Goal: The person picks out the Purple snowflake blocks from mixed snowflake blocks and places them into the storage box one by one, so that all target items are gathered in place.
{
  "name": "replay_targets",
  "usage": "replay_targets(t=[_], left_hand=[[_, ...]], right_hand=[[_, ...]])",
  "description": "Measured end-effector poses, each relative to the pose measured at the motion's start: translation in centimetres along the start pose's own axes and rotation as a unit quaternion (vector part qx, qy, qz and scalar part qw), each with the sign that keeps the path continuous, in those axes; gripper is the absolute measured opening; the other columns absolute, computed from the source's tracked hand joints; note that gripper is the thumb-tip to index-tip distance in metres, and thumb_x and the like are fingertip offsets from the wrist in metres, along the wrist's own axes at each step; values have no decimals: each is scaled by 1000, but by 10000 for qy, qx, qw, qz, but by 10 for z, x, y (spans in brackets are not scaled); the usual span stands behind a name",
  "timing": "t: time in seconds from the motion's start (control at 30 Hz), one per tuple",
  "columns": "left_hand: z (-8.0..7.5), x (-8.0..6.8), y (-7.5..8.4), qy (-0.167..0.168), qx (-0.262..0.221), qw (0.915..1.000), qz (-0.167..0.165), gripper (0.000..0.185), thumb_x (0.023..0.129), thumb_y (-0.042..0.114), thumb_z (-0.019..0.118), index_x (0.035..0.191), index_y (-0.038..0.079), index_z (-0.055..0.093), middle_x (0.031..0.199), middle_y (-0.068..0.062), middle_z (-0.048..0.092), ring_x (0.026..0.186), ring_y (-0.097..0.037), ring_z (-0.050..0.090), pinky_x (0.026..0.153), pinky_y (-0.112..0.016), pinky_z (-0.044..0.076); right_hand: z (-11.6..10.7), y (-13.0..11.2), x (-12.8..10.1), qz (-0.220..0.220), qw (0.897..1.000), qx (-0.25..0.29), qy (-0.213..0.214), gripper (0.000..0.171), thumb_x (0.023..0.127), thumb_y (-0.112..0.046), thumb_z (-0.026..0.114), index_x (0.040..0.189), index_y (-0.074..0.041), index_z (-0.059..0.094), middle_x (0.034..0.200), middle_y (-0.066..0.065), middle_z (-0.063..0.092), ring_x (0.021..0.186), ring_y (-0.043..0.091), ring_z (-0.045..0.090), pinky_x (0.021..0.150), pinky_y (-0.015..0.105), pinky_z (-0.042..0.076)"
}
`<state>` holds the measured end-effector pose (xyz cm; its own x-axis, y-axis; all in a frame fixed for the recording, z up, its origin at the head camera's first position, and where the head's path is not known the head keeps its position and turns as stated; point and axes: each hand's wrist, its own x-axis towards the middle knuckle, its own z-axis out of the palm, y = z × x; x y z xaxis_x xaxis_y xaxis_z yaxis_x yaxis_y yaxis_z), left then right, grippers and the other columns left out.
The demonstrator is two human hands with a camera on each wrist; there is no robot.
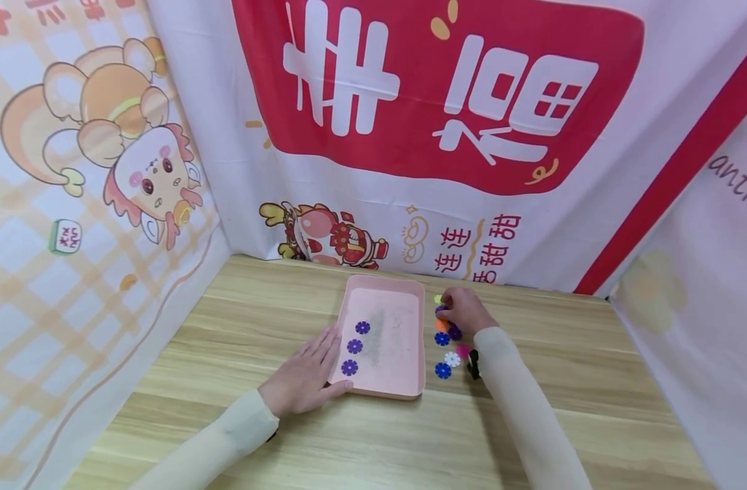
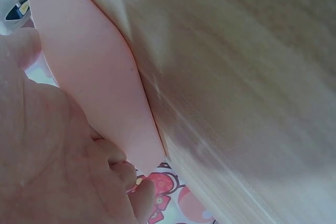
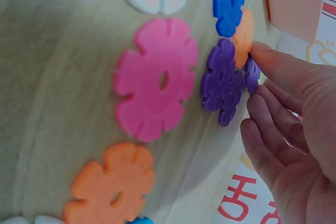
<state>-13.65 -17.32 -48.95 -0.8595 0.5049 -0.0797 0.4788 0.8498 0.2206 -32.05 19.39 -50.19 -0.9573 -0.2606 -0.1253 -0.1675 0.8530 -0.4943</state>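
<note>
My left hand (image 1: 305, 376) lies along the left wall of a pink tray (image 1: 401, 367), its fingers extended and its thumb at the near corner. Three purple snowflake discs (image 1: 355, 346) sit in a row along the tray's left side. To the right of the tray, my right hand (image 1: 468, 312) pinches a purple snowflake disc (image 3: 252, 75) between thumb and fingers, low over the table. Right by those fingers are an orange disc (image 3: 243, 39) and other purple discs (image 3: 218, 74). The left wrist view shows the tray's outer wall (image 2: 97, 69) beside the palm.
More discs lie on the table right of the tray: blue (image 1: 443, 370), white (image 1: 452, 358), pink (image 3: 157, 80) and yellow-green (image 1: 437, 299). Another orange disc (image 3: 113, 184) shows in the right wrist view. A printed cloth (image 1: 349, 177) hangs behind the wooden table (image 1: 239, 306).
</note>
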Motion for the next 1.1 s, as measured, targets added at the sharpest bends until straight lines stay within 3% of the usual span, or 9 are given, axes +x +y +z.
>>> replay_targets(t=[0.33, 0.53, 0.87, 1.1], left_hand=[[1, 1, 1, 1, -19, 10000, -6, 94, 107, 66, 40, 166, -5, 20, 176, -23, 12, 165, -41, 15, 133, -57, 23], [-1, 0, 2, 72, -124, 9999, -25, 91, 107, 61, 46, 165, -6, 22, 176, -25, 14, 164, -43, 16, 133, -59, 24], [-3, -2, 2, -19, -76, 9999, -65, 92, 108, 62, 44, 165, -6, 21, 176, -24, 13, 165, -42, 15, 133, -58, 23], [-4, -2, 2, 18, -109, 9999, -35, 92, 107, 62, 46, 165, -5, 21, 176, -24, 13, 165, -42, 15, 133, -59, 24]], right_hand=[[-14, -1, -5, 21, 9995, 187, -258, 4, 95, -15, 79, 94, -13, 76, 93, 3, 75, 83, 16, 70, 79, 32, 62], [-29, -9, -12, -119, 9994, 15, -322, 6, 100, -14, 74, 94, -11, 74, 95, 4, 73, 85, 18, 68, 78, 32, 61], [-53, -31, -5, -1040, 9938, -384, -50, 9, 100, -15, 74, 96, -8, 78, 91, 5, 77, 83, 16, 69, 81, 36, 62], [-55, -67, 3, -890, 9957, -256, -74, 9, 101, -15, 72, 99, -10, 79, 96, 6, 77, 86, 18, 70, 81, 35, 62]])
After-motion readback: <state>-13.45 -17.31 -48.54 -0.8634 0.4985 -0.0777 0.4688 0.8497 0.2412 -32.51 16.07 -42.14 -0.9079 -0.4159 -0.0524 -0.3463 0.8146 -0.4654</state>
